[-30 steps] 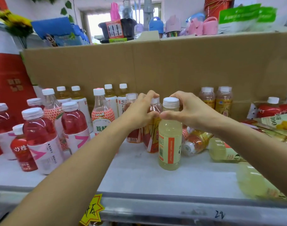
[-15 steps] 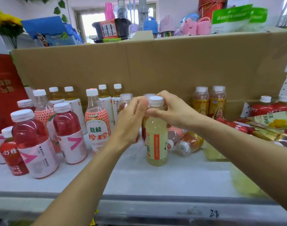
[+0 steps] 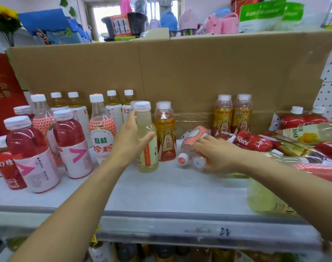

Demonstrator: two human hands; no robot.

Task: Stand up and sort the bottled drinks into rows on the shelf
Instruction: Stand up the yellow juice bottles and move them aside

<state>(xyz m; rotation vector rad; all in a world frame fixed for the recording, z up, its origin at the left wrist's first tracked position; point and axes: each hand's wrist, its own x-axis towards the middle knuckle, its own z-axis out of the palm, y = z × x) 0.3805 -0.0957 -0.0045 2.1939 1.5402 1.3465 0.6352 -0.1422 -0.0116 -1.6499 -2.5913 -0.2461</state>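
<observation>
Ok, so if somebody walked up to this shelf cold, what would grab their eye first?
The two hands at mid-shelf: the left hand grips an upright pale yellow drink bottle, while the right hand lies over toppled bottles beside it, one a lychee-pattern bottle. Next comes the contrast of standing red drink bottles at left with a heap of fallen bottles at right.

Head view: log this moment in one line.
left hand: holds upright pale yellow bottle | right hand: on lying bottles, grip unclear | shelf: rows unfinished
</observation>
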